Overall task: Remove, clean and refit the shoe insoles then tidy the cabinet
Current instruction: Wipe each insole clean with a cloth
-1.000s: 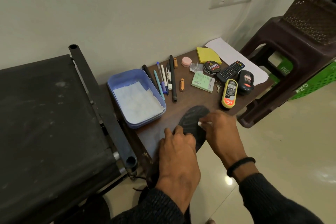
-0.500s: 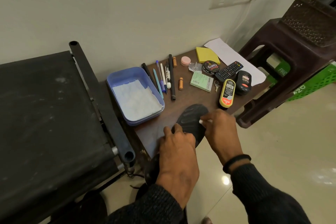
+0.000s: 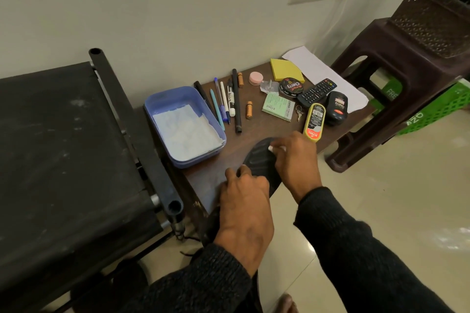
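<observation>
black frame (image 3: 76,160): fabric-topped, far left, beside the cabinet top.
blue tray (image 3: 162,101): left part of the cabinet top (image 3: 264,129), white tissue (image 3: 185,132) lying inside it.
pens (image 3: 223,104): a row just right of the tray, two small orange cylinders among them.
left hand (image 3: 245,201): near edge of the top, fingers curled down onto the heel end of the insole, pinning it; thumb side hidden, so how far it wraps i cannot tell.
insole (image 3: 262,160): dark, ribbed, flat on the near right of the top, heel end overhanging the near edge under the left hand.
right hand (image 3: 296,157): over the toe end, fingertips pinched together on a small white wad (image 3: 271,148) pressed to the insole.
polish bottle (image 3: 314,122): yellow, lying just beyond the right hand, close to its knuckles.
step (judged): cleaning the insole; refit and tidying not yet done.
risk 1: a wide wiping stroke could knock the bottle off the right edge.
risk 2: the overhanging insole may pivot or slide off if the left hand eases.
risk 3: the small wad could tear or slip from the pinch.
stool (image 3: 407,63): brown plastic, far right, green crate behind it.
</observation>
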{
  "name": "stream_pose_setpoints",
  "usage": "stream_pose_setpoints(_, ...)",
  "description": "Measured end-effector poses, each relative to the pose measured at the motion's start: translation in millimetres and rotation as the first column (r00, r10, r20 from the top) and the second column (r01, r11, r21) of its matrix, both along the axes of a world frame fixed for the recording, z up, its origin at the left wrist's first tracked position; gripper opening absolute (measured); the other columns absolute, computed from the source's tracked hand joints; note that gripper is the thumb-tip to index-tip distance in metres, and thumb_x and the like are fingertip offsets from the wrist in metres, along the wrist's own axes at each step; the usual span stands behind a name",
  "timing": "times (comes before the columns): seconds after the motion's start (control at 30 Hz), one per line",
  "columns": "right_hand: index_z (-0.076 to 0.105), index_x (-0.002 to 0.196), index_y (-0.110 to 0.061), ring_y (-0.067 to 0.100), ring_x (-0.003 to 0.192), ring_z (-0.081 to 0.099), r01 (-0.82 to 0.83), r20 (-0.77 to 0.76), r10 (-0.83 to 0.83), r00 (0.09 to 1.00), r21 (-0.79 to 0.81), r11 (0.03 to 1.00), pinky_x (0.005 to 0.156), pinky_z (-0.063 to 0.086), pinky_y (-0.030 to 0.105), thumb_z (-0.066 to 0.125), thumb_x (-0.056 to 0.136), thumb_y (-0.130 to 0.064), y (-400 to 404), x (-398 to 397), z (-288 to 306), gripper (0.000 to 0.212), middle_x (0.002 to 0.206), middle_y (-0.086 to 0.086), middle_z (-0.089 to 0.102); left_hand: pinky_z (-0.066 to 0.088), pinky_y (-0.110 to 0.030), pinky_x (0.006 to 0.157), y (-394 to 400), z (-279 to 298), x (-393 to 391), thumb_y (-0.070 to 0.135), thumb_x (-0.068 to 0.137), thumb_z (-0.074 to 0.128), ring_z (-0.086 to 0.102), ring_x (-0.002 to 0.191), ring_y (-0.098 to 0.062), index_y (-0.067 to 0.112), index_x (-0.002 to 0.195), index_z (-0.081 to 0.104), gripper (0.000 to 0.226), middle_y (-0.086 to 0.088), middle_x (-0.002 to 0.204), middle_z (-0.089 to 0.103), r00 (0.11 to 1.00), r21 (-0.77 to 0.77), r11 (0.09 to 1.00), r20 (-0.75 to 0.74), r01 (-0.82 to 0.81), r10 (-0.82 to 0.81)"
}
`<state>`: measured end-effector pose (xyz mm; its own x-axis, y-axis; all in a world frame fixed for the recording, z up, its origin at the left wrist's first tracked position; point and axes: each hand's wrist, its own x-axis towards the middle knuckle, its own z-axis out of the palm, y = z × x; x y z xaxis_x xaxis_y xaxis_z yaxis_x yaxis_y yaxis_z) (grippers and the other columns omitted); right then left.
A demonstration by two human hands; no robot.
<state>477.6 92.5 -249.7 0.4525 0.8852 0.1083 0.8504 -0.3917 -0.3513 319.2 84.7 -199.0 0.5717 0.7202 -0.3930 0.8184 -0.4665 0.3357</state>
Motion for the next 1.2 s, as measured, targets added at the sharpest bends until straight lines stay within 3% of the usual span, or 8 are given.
stream_pose_setpoints(0.2, 0.079, 0.099, -0.010, 0.024, 0.094, 0.065, 0.124, -0.006, -0.124, 0.992, 0.076, 0.989, 0.080, 0.050, 0.029, 0.066, 0.092, -0.008, 35, 2, -3, 0.015, 0.102, 0.011, 0.071, 0.041, -0.043, 0.108, -3, 2, -5, 0.022, 0.093, 0.070, 0.026, 0.141, -0.038, 0.016, 0.133, 0.055, 0.044, -0.013, 0.156, 0.034, 0.999, 0.023, 1.000, 0.033, -0.001, 0.000)
stream_pose_setpoints(0.3, 0.079, 0.099, -0.012, 0.024, 0.091, 0.063, 0.006, 0.039, -0.008, 0.999, 0.064, 0.998, 0.080, 0.054, 0.035, 0.065, 0.093, -0.010, 17, -15, -9, 0.015, 0.101, 0.010, 0.068, 0.043, -0.042, 0.103, -5, 4, -4, 0.019, 0.094, 0.067, 0.031, 0.135, -0.038, 0.016, 0.128, 0.057, 0.036, -0.015, 0.148, 0.041, 0.999, 0.041, 0.999, 0.047, -0.002, 0.000)
stream_pose_setpoints(0.4, 0.078, 0.102, -0.012, 0.023, 0.094, 0.061, -0.106, 0.057, 0.104, 0.993, 0.037, 0.994, 0.079, 0.047, 0.028, 0.065, 0.093, -0.011, 8, -22, -6, 0.016, 0.104, 0.008, 0.066, 0.045, -0.039, 0.098, -5, 1, -4, 0.021, 0.093, 0.068, 0.036, 0.130, -0.035, 0.016, 0.124, 0.058, 0.033, -0.013, 0.140, 0.046, 0.997, 0.048, 0.999, 0.078, -0.014, 0.010)
stream_pose_setpoints(0.6, 0.077, 0.104, -0.010, 0.022, 0.101, 0.065, 0.116, -0.066, -0.114, 0.991, 0.035, 0.993, 0.081, 0.050, 0.028, 0.068, 0.093, -0.010, 39, -9, 7, 0.014, 0.110, 0.012, 0.071, 0.041, -0.041, 0.107, 0, 4, -13, 0.024, 0.090, 0.073, 0.031, 0.137, -0.034, 0.016, 0.137, 0.052, 0.052, -0.010, 0.151, 0.040, 0.997, 0.015, 0.999, 0.069, 0.028, -0.029)
stream_pose_setpoints(0.67, 0.077, 0.104, -0.010, 0.020, 0.098, 0.064, 0.075, -0.044, -0.074, 0.996, 0.001, 0.997, 0.077, 0.048, 0.024, 0.067, 0.094, -0.009, 32, -19, 8, 0.014, 0.110, 0.010, 0.070, 0.040, -0.043, 0.108, 3, 6, -15, 0.021, 0.090, 0.070, 0.031, 0.138, -0.036, 0.018, 0.139, 0.051, 0.053, -0.009, 0.151, 0.039, 0.997, 0.012, 0.997, 0.027, 0.077, -0.077)
stream_pose_setpoints(0.83, 0.079, 0.101, -0.014, 0.017, 0.100, 0.062, -0.213, -0.001, 0.213, 0.977, -0.046, 0.976, 0.081, 0.040, 0.019, 0.068, 0.092, -0.008, 10, -32, 13, 0.015, 0.107, 0.004, 0.071, 0.040, -0.044, 0.107, 5, 7, -15, 0.015, 0.091, 0.064, 0.028, 0.138, -0.037, 0.017, 0.142, 0.048, 0.054, -0.008, 0.150, 0.036, 0.990, 0.003, 0.991, -0.039, 0.133, -0.132)
stream_pose_setpoints(1.03, 0.078, 0.105, -0.014, 0.022, 0.107, 0.061, 0.021, -0.035, -0.025, 0.999, -0.108, 0.994, 0.081, 0.045, 0.028, 0.068, 0.094, -0.012, 47, 15, 17, 0.015, 0.113, 0.010, 0.070, 0.041, -0.047, 0.106, 7, 8, -19, 0.027, 0.091, 0.071, 0.027, 0.141, -0.036, 0.023, 0.154, 0.035, 0.073, -0.006, 0.164, 0.021, 0.975, 0.014, 0.982, -0.123, 0.189, -0.186)
stream_pose_setpoints(1.2, 0.076, 0.103, -0.013, 0.022, 0.098, 0.060, -0.151, 0.060, 0.161, 0.985, -0.141, 0.978, 0.084, 0.054, 0.035, 0.061, 0.096, -0.010, 18, -27, 13, 0.017, 0.107, 0.009, 0.067, 0.043, -0.045, 0.100, 7, 7, -15, 0.021, 0.090, 0.066, 0.032, 0.134, -0.037, 0.020, 0.144, 0.045, 0.057, -0.009, 0.156, 0.031, 0.981, 0.027, 0.985, -0.106, 0.169, -0.165)
